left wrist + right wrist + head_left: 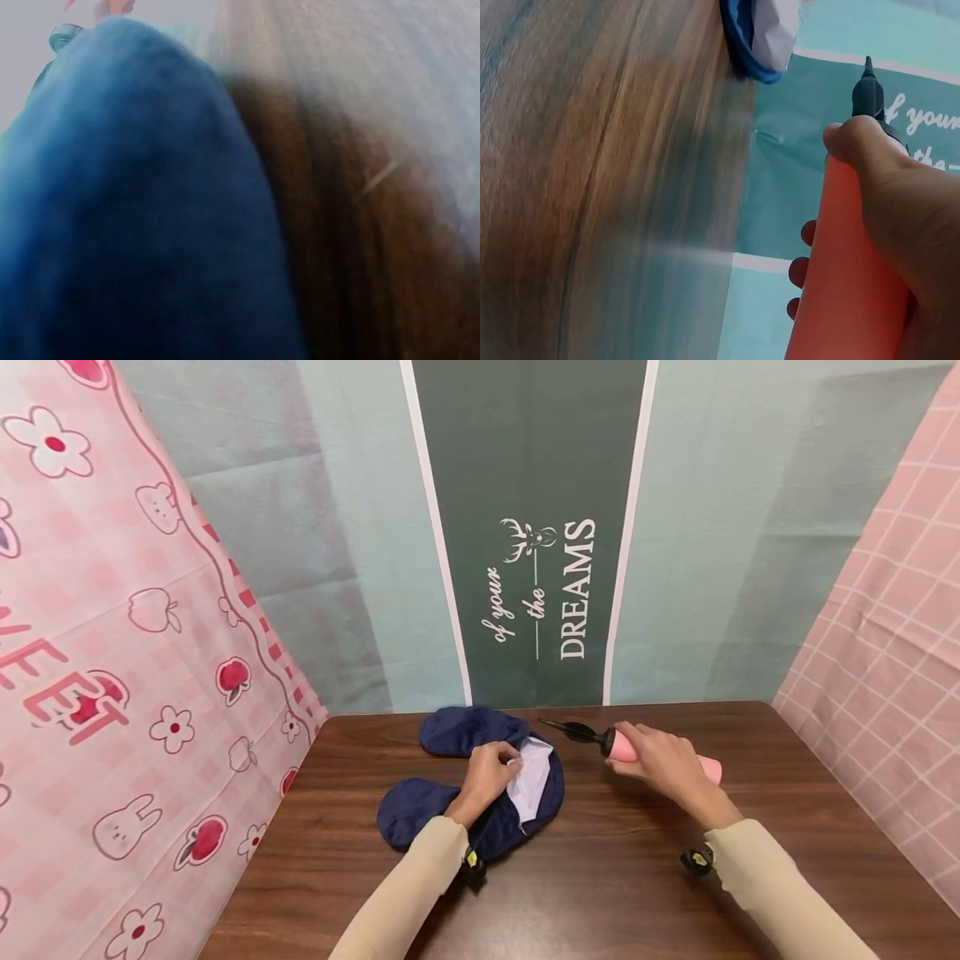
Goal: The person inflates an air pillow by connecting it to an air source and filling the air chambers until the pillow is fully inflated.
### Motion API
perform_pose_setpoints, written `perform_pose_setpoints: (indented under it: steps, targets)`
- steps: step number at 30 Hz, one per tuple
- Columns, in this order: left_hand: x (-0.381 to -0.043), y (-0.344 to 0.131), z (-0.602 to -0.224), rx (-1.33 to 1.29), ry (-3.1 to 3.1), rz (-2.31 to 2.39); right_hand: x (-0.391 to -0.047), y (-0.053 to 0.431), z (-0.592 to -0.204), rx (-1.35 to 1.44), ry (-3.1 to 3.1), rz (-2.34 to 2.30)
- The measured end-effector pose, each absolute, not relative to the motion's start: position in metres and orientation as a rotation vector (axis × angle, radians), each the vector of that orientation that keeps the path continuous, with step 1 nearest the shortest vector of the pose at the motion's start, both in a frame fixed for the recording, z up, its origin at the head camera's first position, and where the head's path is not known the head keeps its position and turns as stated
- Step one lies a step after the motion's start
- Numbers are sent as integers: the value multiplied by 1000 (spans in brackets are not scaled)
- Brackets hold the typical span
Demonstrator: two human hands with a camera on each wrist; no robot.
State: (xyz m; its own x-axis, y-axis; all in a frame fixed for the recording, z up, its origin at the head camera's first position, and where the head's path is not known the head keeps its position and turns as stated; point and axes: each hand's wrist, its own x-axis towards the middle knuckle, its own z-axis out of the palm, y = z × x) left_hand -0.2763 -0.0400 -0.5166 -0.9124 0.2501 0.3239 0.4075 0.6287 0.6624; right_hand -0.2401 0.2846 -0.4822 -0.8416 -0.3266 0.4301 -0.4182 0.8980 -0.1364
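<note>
A navy U-shaped neck pillow (438, 802) lies on the table, its curved end toward the right. Its zipped opening is spread, showing a white inner piece (531, 781). My left hand (486, 777) reaches across the pillow, thumb and fingers curled to pinch at the opening's edge beside the white piece. To the right, my right hand (663, 764) grips a pink hand pump (847, 262) round its barrel. The pump's black nozzle (573, 731) points left toward the pillow. In the left wrist view, blurred navy fabric (142, 202) hides the left fingers.
The brown wooden table (615, 885) ends at a back edge close behind the pillow. A green cloth with printed lettering (536, 585) hangs behind it. Pink patterned cloths hang on the left (172, 660) and right (885, 593).
</note>
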Motion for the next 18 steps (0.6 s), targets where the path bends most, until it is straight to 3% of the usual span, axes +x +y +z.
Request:
perform_pose_setpoints:
  steps: [18]
  targets:
    - [-279, -42, -514, -581, -2620, -1087, -246, 265, -487, 680, -2485, 58]
